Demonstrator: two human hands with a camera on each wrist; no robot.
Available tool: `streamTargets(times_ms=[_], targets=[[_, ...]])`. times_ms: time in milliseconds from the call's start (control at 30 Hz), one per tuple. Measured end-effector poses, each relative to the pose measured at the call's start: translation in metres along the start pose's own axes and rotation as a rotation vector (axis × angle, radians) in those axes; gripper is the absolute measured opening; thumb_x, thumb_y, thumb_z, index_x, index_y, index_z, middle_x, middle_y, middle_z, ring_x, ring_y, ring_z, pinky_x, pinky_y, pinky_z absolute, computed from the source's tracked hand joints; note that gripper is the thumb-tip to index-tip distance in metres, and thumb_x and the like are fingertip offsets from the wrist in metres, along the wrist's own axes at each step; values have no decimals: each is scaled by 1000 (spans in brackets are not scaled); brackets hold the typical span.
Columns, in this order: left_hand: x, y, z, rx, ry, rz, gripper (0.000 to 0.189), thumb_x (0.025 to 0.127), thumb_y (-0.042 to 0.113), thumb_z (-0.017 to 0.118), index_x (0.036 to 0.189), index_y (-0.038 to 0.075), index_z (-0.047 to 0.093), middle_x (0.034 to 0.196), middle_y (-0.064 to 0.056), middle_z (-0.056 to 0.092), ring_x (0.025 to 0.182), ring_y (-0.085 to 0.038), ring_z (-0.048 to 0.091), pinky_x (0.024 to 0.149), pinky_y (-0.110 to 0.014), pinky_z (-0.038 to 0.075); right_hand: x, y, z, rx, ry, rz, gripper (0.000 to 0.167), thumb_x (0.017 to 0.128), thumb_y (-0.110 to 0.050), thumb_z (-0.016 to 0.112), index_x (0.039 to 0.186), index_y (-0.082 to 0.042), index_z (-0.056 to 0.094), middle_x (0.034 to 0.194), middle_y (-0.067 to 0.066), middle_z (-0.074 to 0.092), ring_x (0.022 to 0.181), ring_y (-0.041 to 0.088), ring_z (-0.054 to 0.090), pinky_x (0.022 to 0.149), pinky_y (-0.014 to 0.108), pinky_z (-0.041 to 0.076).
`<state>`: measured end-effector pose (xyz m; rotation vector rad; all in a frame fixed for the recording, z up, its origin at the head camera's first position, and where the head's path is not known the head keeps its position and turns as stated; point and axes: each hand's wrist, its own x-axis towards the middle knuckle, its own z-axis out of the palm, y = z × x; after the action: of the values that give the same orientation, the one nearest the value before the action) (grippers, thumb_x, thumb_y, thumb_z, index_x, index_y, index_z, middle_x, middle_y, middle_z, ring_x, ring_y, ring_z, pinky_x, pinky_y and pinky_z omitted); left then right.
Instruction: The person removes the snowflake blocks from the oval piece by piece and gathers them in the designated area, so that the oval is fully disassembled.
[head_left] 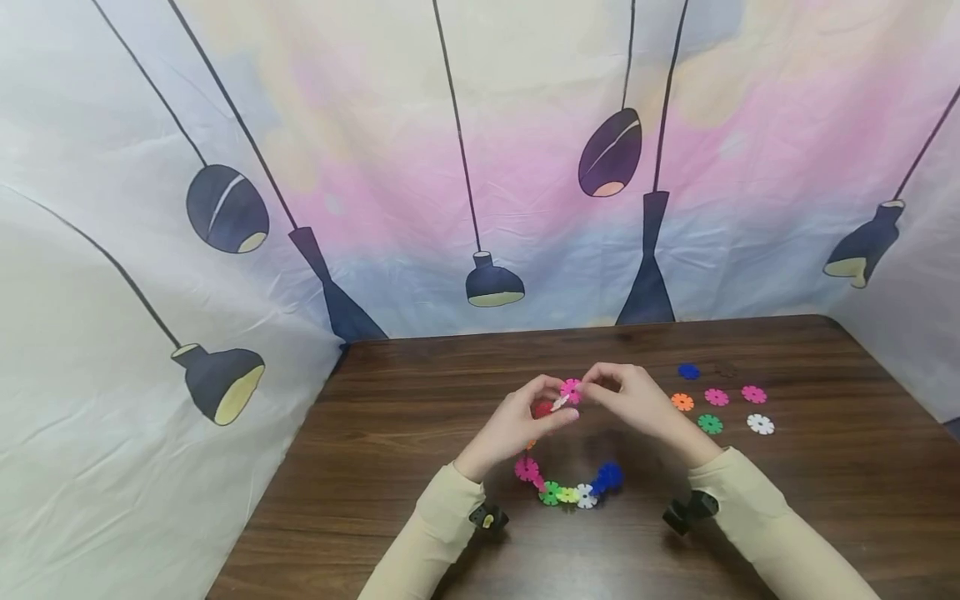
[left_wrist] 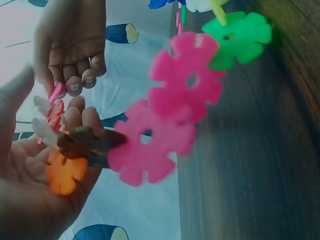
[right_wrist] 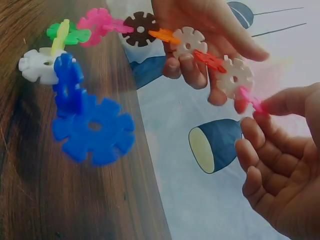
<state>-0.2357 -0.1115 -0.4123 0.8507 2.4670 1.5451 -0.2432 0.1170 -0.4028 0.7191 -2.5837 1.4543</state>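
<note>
A curved chain of slotted plastic flower discs (head_left: 551, 493) in mixed colours runs from two blue discs (right_wrist: 94, 131) round to my hands. My left hand (head_left: 510, 423) holds the raised part of the chain, its fingers curled behind a white disc (right_wrist: 235, 79) and a red disc (right_wrist: 209, 60); its thumb stands apart in the right wrist view. My right hand (head_left: 637, 404) pinches a pink disc (head_left: 572, 390) between thumb and forefinger. That disc meets the white one at the chain's end; how deep the slots sit cannot be told.
Loose discs lie to the right on the brown wooden table (head_left: 375, 467): blue (head_left: 688, 372), orange (head_left: 682, 402), green (head_left: 709, 424), white (head_left: 761, 424), two pink (head_left: 716, 397) and a dark brown one (head_left: 726, 368). A lamp-patterned cloth (head_left: 405, 167) hangs behind the table.
</note>
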Motion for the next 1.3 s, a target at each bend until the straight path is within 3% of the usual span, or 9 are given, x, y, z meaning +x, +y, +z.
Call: streamTargets(times_ms=[67, 167, 267, 367, 500, 767, 867, 1033, 1300], targets=[[-1, 0, 2, 43, 16, 38, 42, 94, 35, 73, 128, 16, 58, 117, 2, 67, 94, -15, 67, 77, -30, 57, -1, 1, 0, -10, 14, 19, 15, 100, -26, 64, 97, -12, 70, 88, 3, 69, 81, 18, 61, 74, 36, 52], [-1, 1, 5, 153, 80, 122, 32, 96, 28, 71, 124, 14, 62, 108, 3, 69, 79, -11, 62, 67, -23, 54, -1, 2, 0, -10, 21, 35, 13, 101, -22, 63, 96, -11, 69, 86, 4, 67, 79, 19, 60, 72, 36, 52], [-2, 2, 8, 336, 170, 235, 20, 98, 20, 69, 116, 11, 67, 91, 3, 68, 65, -8, 53, 56, -18, 47, -1, 2, 1, -7, 4, 31, 13, 101, -20, 62, 94, -12, 68, 83, 4, 66, 78, 22, 60, 70, 35, 51], [-2, 2, 11, 548, 249, 346, 14, 96, 16, 71, 108, 9, 70, 82, 2, 65, 59, -5, 47, 54, -15, 43, -1, 2, 1, -14, -21, 19, 13, 101, -20, 61, 92, -12, 67, 81, 2, 65, 79, 27, 62, 70, 35, 52], [-2, 2, 13, 737, 292, 446, 11, 95, 14, 71, 103, 8, 72, 85, 1, 69, 61, -3, 50, 59, -14, 46, -2, 3, 0, -30, -47, 6, 13, 101, -18, 61, 90, -13, 67, 80, -2, 65, 79, 30, 63, 71, 35, 53], [-2, -1, 10, 792, 250, 523, 6, 96, 11, 66, 100, 8, 69, 82, 2, 65, 62, -4, 48, 58, -13, 42, -5, 2, -4, -16, -65, -3, 15, 101, -21, 62, 89, -14, 66, 80, 6, 64, 78, 33, 61, 70, 35, 51], [-2, -2, 10, 789, 253, 548, 5, 97, 12, 65, 97, 8, 67, 79, 2, 63, 62, -4, 47, 58, -14, 41, -6, 2, -4, -13, -64, -8, 15, 101, -21, 62, 89, -14, 66, 81, 9, 64, 78, 33, 60, 70, 34, 50], [-2, -3, 11, 799, 270, 585, 4, 97, 11, 64, 94, 8, 65, 75, 3, 59, 59, -3, 46, 55, -13, 38, -10, 3, -1, -11, -47, -12, 15, 102, -24, 61, 89, -16, 65, 79, 4, 62, 76, 26, 60, 69, 33, 50], [-3, -2, 13, 791, 302, 605, 8, 93, 8, 67, 87, 11, 61, 69, 5, 51, 55, -3, 40, 52, -11, 31, -11, 1, -1, 19, -80, 45, 19, 103, -29, 59, 92, -15, 64, 82, 11, 63, 78, 35, 58, 65, 35, 47]])
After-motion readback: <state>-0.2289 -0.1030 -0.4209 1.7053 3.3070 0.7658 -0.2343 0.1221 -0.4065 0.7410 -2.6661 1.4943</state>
